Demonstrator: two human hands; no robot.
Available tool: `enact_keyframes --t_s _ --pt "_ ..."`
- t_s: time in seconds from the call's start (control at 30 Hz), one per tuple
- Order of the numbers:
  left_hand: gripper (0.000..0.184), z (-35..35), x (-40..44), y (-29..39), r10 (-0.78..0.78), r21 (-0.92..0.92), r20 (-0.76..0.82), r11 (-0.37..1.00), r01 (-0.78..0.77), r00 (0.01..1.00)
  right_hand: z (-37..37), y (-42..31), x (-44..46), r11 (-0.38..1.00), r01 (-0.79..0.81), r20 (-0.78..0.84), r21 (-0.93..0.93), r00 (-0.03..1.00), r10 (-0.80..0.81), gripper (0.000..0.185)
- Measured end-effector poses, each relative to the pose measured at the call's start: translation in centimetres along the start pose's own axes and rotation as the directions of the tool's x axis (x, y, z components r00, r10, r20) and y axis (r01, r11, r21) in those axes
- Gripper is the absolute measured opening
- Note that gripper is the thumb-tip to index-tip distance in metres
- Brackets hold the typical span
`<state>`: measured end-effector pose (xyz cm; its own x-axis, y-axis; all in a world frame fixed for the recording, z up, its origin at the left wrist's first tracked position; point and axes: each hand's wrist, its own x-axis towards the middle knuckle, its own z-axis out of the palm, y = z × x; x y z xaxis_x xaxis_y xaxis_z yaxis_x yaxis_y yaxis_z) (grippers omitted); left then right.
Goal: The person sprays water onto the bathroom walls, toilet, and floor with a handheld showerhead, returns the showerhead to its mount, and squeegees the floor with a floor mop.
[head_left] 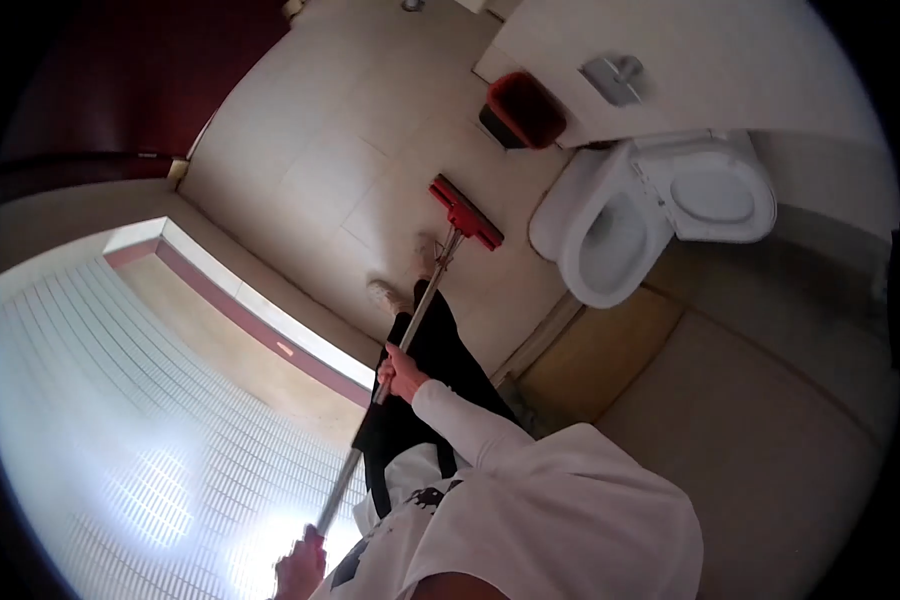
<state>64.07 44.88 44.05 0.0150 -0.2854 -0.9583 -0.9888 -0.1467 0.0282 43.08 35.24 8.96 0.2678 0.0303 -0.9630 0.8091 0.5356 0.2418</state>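
A mop with a red head (465,212) and a long metal handle (344,490) slants across the view. Its head rests on the tiled floor, and a dark strip runs along one edge. My right hand (402,374) is closed around the middle of the handle, in front of my dark trousers. Lower down in the view, my left hand (302,565) grips the handle near its upper end; part of this hand is cut off by the frame edge. My feet (388,296) stand on the floor close to the mop head.
A white toilet (610,250) with its lid raised stands at the right. Beside it is a red and black bin (526,110) against the wall. A holder (615,78) is fixed to that wall. A bright window (150,400) with a sill lies at the left, below a dark red door (120,80).
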Motion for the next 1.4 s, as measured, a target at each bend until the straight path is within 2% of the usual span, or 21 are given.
enact_keyframes --t_s 0.07,0.13,0.2,0.27,0.33,0.4,0.47,0.53,0.6,0.67,0.73,0.8,0.9,0.97,1.07,1.13,1.23,1.3,1.33,1.37,1.4 --pt "0.038 -4.1 -0.1 -2.1 0.237 0.311 -0.326 0.941 -0.133 0.915 1.9 -0.1 -0.3 0.989 -0.019 0.086 0.148 0.996 0.006 0.035" --pt "0.032 -11.2 0.3 -0.4 0.402 0.578 -0.389 0.807 -0.120 0.829 4.0 -1.2 -1.8 0.960 -0.054 0.169 0.276 0.986 0.007 0.035" --pt "0.031 -16.3 1.5 0.3 0.479 0.721 -0.436 0.692 -0.022 0.762 6.8 -3.1 -3.2 0.884 -0.053 0.199 0.464 0.979 -0.046 0.034" --pt "0.037 -21.2 2.5 2.3 0.539 0.773 -0.473 0.634 0.034 0.697 8.9 -6.3 -3.5 0.847 0.001 0.220 0.532 0.965 -0.140 0.034" --pt "0.050 -26.1 3.2 6.4 0.598 0.805 -0.472 0.591 0.041 0.648 10.5 -10.5 -4.8 0.734 -0.134 0.398 0.665 0.896 -0.198 0.036" --pt "0.051 -29.3 4.4 9.0 0.704 0.852 -0.457 0.522 0.040 0.544 11.9 -14.3 -6.2 0.660 -0.174 0.432 0.731 0.867 -0.250 0.037" --pt "0.050 -31.8 5.1 12.1 0.725 0.869 -0.436 0.493 0.041 0.533 13.3 -17.3 -6.6 0.642 -0.087 0.438 0.762 0.799 -0.412 0.038" --pt "0.048 -33.2 5.6 13.8 0.748 0.878 -0.414 0.479 0.011 0.518 14.1 -20.0 -6.4 0.603 -0.209 0.514 0.770 0.763 -0.392 0.039" --pt "0.047 -33.5 6.2 14.2 0.705 0.849 -0.440 0.528 0.002 0.557 15.2 -21.5 -6.1 0.651 -0.129 0.464 0.748 0.803 -0.374 0.037" --pt "0.043 -32.2 5.7 13.2 0.598 0.792 -0.451 0.611 -0.012 0.662 15.5 -21.4 -6.0 0.697 -0.068 0.404 0.714 0.853 -0.331 0.036" --pt "0.038 -29.7 5.2 11.9 0.596 0.757 -0.456 0.650 -0.064 0.661 15.5 -20.5 -6.7 0.820 0.159 0.226 0.549 0.917 -0.329 0.029" --pt "0.039 -27.0 5.1 10.2 0.472 0.618 -0.472 0.779 -0.103 0.745 15.4 -19.4 -7.9 0.844 0.259 0.173 0.470 0.910 -0.376 0.022" --pt "0.038 -22.1 5.8 8.6 0.333 0.360 -0.480 0.918 -0.163 0.812 15.4 -18.6 -7.8 0.901 0.311 0.080 0.301 0.934 -0.349 0.022" --pt "0.025 -19.9 6.8 8.6 0.262 0.151 -0.488 0.965 -0.215 0.833 14.9 -18.0 -5.2 0.917 0.348 0.083 0.197 0.926 -0.369 0.023" --pt "0.018 -16.6 9.2 8.1 0.236 0.079 -0.503 0.971 -0.227 0.831 13.7 -18.2 -2.7 0.935 0.293 0.043 0.200 0.951 -0.307 0.017" --pt "0.020 -15.2 11.4 8.7 0.180 0.055 -0.468 0.983 -0.175 0.865 12.5 -19.6 -1.0 0.918 0.374 -0.010 0.136 0.927 -0.376 0.015" --pt "0.030 -13.2 14.8 10.9 0.259 0.003 -0.414 0.959 -0.284 0.873 7.8 -22.4 6.4 0.718 0.696 0.256 0.031 0.689 -0.679 0.017" --pt "0.043 -12.9 16.7 13.6 0.323 0.028 -0.291 0.944 -0.329 0.901 7.4 -25.6 0.7 0.859 0.450 0.196 0.244 0.844 -0.499 0.021" --pt "0.050 -13.1 16.5 14.9 0.321 0.027 -0.197 0.946 -0.323 0.926 6.9 -26.0 0.8 0.860 0.443 0.186 0.255 0.850 -0.493 0.021" --pt "0.058 -13.6 16.1 16.2 0.215 0.070 -0.054 0.975 -0.212 0.975 6.4 -26.6 1.2 0.898 0.363 0.199 0.248 0.888 -0.414 0.023" --pt "0.058 -13.4 16.2 15.4 0.212 0.078 -0.044 0.975 -0.208 0.976 6.0 -26.5 1.5 0.929 0.280 0.210 0.242 0.920 -0.332 0.025"
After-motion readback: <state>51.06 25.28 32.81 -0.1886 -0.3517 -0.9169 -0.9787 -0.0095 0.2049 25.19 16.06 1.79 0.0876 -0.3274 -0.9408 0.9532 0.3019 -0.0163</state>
